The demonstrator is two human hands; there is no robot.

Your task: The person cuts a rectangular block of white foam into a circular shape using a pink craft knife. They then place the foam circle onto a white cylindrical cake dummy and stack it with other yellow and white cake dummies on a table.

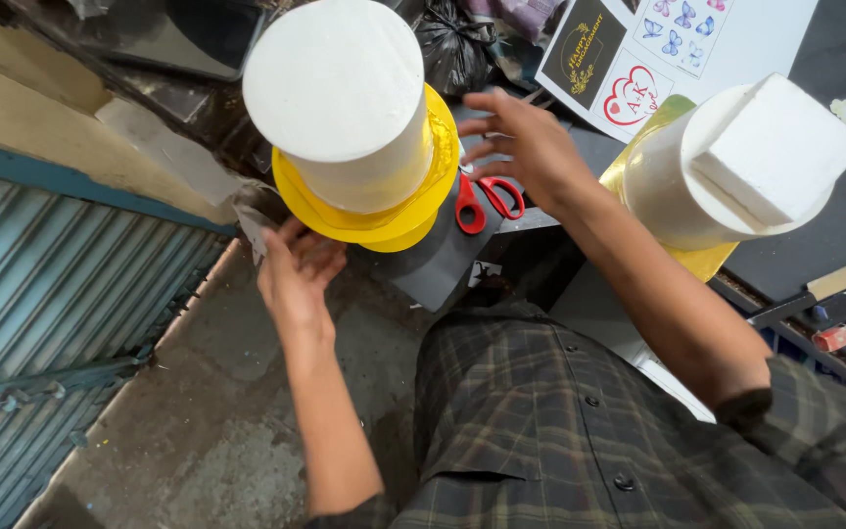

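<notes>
Head view: left hand (296, 274) under glossy yellow base (384, 220) (grip unclear); right hand (526, 142) grip wide beside matte white cylinder (340, 93).

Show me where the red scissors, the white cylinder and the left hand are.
red scissors (487, 199), head view, on the handles.
white cylinder (335, 78), head view, on its flat top.
left hand (298, 274), head view, on its back.

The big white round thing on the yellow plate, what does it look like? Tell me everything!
The white cylinder is tall and round like a cake, with a flat top and a smooth, matte, foam-like surface. It stands upright on a round yellow stand of stacked yellow discs, at the edge of a dark worktable. The left hand reaches under the stand's lower edge, while the right hand hovers beside it with spread fingers, seemingly not touching.
</notes>
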